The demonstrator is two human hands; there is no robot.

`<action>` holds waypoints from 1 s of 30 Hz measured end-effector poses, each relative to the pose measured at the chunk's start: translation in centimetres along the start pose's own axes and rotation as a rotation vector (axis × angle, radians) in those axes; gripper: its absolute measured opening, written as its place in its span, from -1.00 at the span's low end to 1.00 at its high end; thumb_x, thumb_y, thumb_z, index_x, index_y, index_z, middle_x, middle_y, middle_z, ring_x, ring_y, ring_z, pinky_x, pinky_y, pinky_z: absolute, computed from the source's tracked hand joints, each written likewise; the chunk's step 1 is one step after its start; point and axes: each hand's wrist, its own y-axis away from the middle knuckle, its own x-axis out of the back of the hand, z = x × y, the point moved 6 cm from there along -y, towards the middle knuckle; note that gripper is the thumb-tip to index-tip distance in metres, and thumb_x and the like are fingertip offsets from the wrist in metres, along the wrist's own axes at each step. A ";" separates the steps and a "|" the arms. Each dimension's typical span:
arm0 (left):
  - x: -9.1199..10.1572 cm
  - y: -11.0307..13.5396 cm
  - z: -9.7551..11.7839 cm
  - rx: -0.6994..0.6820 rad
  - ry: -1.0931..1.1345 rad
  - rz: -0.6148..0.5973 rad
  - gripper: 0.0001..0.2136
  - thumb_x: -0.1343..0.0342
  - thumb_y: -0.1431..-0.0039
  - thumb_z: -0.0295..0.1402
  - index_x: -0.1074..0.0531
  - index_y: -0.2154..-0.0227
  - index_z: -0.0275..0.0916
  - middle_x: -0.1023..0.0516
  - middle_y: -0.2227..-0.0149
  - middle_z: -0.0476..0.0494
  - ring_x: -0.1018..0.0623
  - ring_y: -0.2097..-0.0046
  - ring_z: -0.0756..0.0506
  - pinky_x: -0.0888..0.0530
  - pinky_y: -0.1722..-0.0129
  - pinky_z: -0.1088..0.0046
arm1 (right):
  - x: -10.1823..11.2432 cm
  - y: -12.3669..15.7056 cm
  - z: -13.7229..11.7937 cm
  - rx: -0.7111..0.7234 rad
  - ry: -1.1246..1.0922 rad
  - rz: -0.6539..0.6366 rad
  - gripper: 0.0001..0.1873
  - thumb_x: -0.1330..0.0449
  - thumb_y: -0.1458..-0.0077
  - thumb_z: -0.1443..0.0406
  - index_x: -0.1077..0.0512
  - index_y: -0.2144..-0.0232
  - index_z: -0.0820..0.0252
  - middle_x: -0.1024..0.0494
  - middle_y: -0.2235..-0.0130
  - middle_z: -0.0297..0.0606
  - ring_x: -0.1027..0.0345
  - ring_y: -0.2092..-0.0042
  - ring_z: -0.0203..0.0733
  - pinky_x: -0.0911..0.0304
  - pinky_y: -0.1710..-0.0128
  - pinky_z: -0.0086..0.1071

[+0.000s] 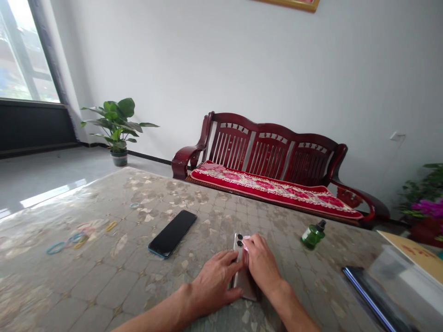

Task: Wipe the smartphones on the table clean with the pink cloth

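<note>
A smartphone (246, 288) lies back side up on the table near its front edge, with its round camera lenses at the far end. My left hand (212, 281) grips it from the left, thumb and fingers over its edge and back. Pinched in my right hand (261, 263) is a small pink cloth or tissue (246, 243), pressed on the phone's back beside the lenses. My right hand hides most of the pink piece. To the left of my hands another phone (173, 233) rests with its black screen up, touched by neither hand.
The table (138, 276) has a patterned cover. Coloured bands (74, 239) lie at the left. A green bottle (312, 235) stands at the right, near a dark flat object (368, 295) and a clear plastic folder (401, 272). A wooden bench (270, 147) is behind.
</note>
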 end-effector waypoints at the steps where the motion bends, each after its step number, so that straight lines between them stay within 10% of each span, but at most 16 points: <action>1: 0.0 -0.1 0.0 -0.005 -0.008 -0.001 -0.62 -0.27 0.00 -0.28 -0.43 0.07 -0.11 -0.46 -0.02 -0.09 -0.44 -0.07 -0.19 -0.33 -0.16 0.30 | -0.1 -0.5 0.1 -0.003 0.004 -0.009 -0.69 0.00 -0.21 0.46 -0.50 0.16 0.13 -0.48 0.14 -0.16 -0.33 0.05 -0.12 -0.23 0.00 -0.36; 30: 0.4 -0.1 -0.3 -0.017 0.035 -0.005 -0.49 -0.30 0.05 -0.19 -0.39 -0.02 -0.05 -0.39 -0.10 -0.09 -0.42 -0.10 -0.22 -0.35 -0.14 0.28 | 0.2 0.7 -0.1 0.036 -0.054 0.025 -0.66 0.01 -0.22 0.43 -0.52 0.16 0.10 -0.48 0.14 -0.17 -0.33 0.05 -0.14 -0.21 0.02 -0.38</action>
